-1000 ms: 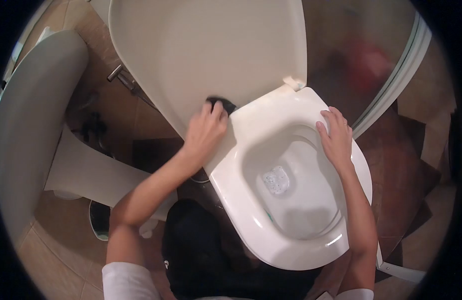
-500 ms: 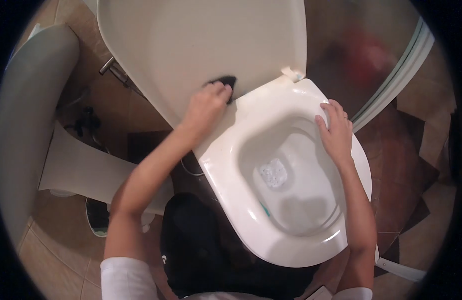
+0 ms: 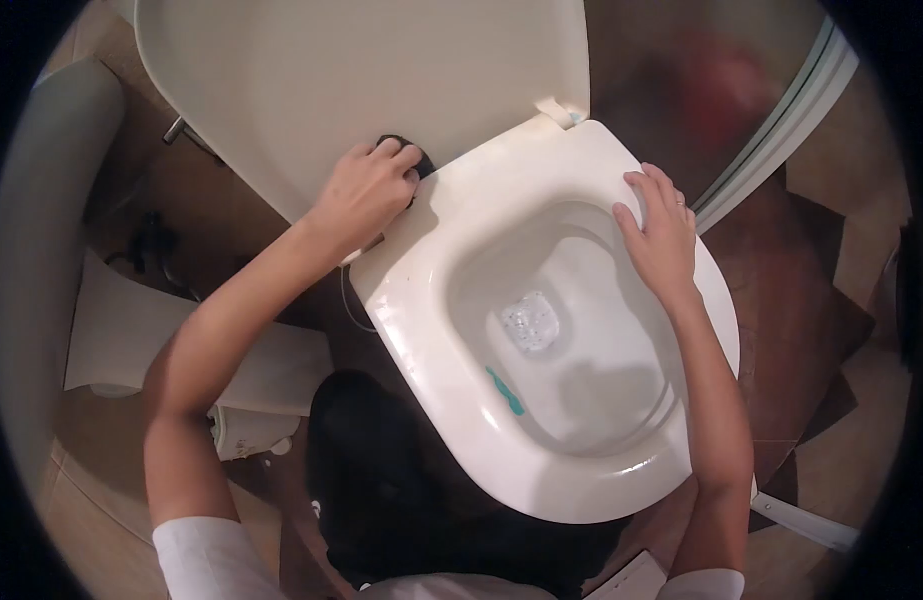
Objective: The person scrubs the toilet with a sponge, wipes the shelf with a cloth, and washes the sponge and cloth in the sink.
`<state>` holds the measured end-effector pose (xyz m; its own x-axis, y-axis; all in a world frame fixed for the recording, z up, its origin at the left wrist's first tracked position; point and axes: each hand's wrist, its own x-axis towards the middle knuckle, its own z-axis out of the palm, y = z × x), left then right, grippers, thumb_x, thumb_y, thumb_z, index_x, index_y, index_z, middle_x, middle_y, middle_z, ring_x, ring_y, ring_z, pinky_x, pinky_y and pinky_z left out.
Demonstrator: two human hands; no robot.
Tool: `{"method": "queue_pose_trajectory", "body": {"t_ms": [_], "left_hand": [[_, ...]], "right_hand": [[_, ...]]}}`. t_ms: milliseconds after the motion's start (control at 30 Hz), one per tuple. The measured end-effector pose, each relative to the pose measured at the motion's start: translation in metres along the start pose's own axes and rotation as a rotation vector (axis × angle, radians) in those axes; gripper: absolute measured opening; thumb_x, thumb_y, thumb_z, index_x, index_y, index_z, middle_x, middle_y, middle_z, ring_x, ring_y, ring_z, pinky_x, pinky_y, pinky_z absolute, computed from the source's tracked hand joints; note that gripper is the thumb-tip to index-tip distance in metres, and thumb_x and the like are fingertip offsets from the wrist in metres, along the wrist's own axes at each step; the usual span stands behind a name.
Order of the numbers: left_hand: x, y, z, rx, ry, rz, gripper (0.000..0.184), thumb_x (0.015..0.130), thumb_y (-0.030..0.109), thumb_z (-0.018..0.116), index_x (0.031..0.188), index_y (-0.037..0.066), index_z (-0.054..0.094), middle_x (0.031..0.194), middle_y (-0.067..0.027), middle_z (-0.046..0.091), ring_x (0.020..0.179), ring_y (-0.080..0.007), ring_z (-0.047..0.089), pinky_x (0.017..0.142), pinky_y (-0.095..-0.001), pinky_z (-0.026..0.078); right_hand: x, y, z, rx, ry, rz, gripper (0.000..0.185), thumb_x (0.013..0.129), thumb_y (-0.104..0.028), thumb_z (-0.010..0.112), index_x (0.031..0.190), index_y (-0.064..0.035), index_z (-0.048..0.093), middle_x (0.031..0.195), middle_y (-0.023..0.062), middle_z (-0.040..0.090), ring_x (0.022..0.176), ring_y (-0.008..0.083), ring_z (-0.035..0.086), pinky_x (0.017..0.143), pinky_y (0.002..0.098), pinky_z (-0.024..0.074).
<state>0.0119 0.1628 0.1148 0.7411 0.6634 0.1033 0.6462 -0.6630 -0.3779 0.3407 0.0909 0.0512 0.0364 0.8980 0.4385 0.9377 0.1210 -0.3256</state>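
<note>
My left hand (image 3: 366,195) is closed on a black sponge (image 3: 425,164), most of it covered by my fingers. It presses the sponge at the base of the raised toilet lid (image 3: 371,70), by the left rear corner of the white seat (image 3: 406,290). My right hand (image 3: 663,235) lies on the right side of the seat, fingers stretched out and holding nothing. Inside the toilet bowl (image 3: 601,340), a green strip (image 3: 504,391) clings under the left rim. Bubbly water (image 3: 530,322) sits in the drain.
A white hinge piece (image 3: 559,112) joins lid and seat at the right rear. A curved glass-door frame (image 3: 781,125) stands to the right. To the left are a pale basin pedestal (image 3: 201,335) and a small bin (image 3: 249,432). Brown tiles (image 3: 781,300) cover the floor.
My left hand has moved the sponge a little left along the lid's base. My right hand stays on the seat. The view has shifted slightly, and more of the green strip shows.
</note>
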Motion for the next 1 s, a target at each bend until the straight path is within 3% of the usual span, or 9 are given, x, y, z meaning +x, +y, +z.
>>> {"method": "queue_pose_trajectory", "body": {"t_ms": [133,167,233,300,367,433,733,900,1000], "left_hand": [[0.045,-0.006,0.007,0.227,0.178,0.237,0.028,0.079,0.013,0.057,0.103,0.006,0.069,0.117,-0.0019,0.061,0.112,-0.0168,0.047,0.096,-0.0323,0.040],[0.062,-0.007,0.011,0.221,0.178,0.240,0.028,0.079,0.013,0.057,0.103,0.006,0.069,0.117,-0.0019,0.061,0.112,-0.0168,0.047,0.096,-0.0323,0.040],[0.085,-0.005,0.017,0.342,0.402,0.344,0.026,0.077,0.016,0.059,0.098,0.006,0.070,0.121,0.0007,0.060,0.109,-0.0145,0.048,0.095,-0.0266,0.038],[0.066,-0.007,0.020,0.361,0.334,0.334,0.033,0.077,0.017,0.059,0.106,0.004,0.068,0.129,-0.0001,0.057,0.113,-0.0162,0.047,0.101,-0.0271,0.034],[0.019,-0.011,0.015,0.406,0.075,0.298,0.038,0.083,0.017,0.052,0.116,0.004,0.064,0.133,-0.0015,0.054,0.127,-0.0167,0.042,0.111,-0.0330,0.030],[-0.024,-0.013,0.010,0.356,0.023,0.251,0.045,0.083,0.018,0.051,0.125,0.003,0.058,0.138,-0.0024,0.050,0.132,-0.0168,0.038,0.113,-0.0337,0.027],[0.048,0.004,0.023,0.410,0.138,0.224,0.049,0.086,0.014,0.047,0.133,0.001,0.050,0.144,-0.0040,0.043,0.135,-0.0187,0.034,0.113,-0.0355,0.026],[-0.027,0.002,0.010,0.430,0.005,0.142,0.047,0.086,0.014,0.048,0.132,0.001,0.051,0.145,-0.0055,0.042,0.136,-0.0182,0.033,0.114,-0.0348,0.025],[0.001,0.002,0.009,0.465,0.034,0.162,0.046,0.086,0.015,0.048,0.130,0.002,0.052,0.144,-0.0060,0.043,0.136,-0.0183,0.033,0.114,-0.0354,0.024]], "right_hand": [[0.001,-0.004,0.001,-0.046,0.018,0.003,0.035,0.086,-0.022,0.060,0.119,-0.0091,0.055,0.134,0.0104,0.047,0.119,0.0290,0.047,0.097,0.0437,0.0349],[0.001,-0.005,-0.001,-0.042,0.027,0.002,0.035,0.086,-0.021,0.060,0.118,-0.0094,0.055,0.133,0.0102,0.048,0.118,0.0290,0.048,0.096,0.0437,0.0355],[-0.001,-0.004,-0.002,-0.046,0.025,0.004,0.035,0.085,-0.021,0.060,0.118,-0.0097,0.055,0.132,0.0100,0.049,0.117,0.0290,0.049,0.095,0.0436,0.0361],[0.000,0.000,0.001,-0.031,0.045,-0.023,0.035,0.085,-0.021,0.060,0.119,-0.0098,0.055,0.131,0.0096,0.050,0.117,0.0293,0.049,0.094,0.0437,0.0365],[0.001,0.003,0.003,-0.042,0.056,-0.030,0.036,0.085,-0.021,0.060,0.119,-0.0098,0.055,0.131,0.0094,0.050,0.116,0.0292,0.049,0.094,0.0437,0.0367],[-0.003,0.003,0.007,-0.043,0.069,-0.030,0.036,0.085,-0.021,0.060,0.119,-0.0098,0.055,0.130,0.0092,0.050,0.116,0.0292,0.049,0.093,0.0436,0.0368],[-0.001,0.003,0.004,-0.114,0.059,-0.024,0.035,0.086,-0.024,0.059,0.119,-0.0114,0.054,0.133,0.0091,0.050,0.119,0.0295,0.049,0.095,0.0425,0.0374],[-0.006,0.008,0.007,-0.070,0.106,-0.059,0.036,0.091,-0.032,0.055,0.120,-0.0105,0.055,0.135,0.0095,0.049,0.121,0.0311,0.047,0.098,0.0425,0.0355],[-0.005,0.007,0.007,-0.105,0.104,-0.038,0.039,0.092,-0.035,0.053,0.121,-0.0100,0.055,0.135,0.0091,0.049,0.121,0.0315,0.047,0.099,0.0425,0.0351]]}}
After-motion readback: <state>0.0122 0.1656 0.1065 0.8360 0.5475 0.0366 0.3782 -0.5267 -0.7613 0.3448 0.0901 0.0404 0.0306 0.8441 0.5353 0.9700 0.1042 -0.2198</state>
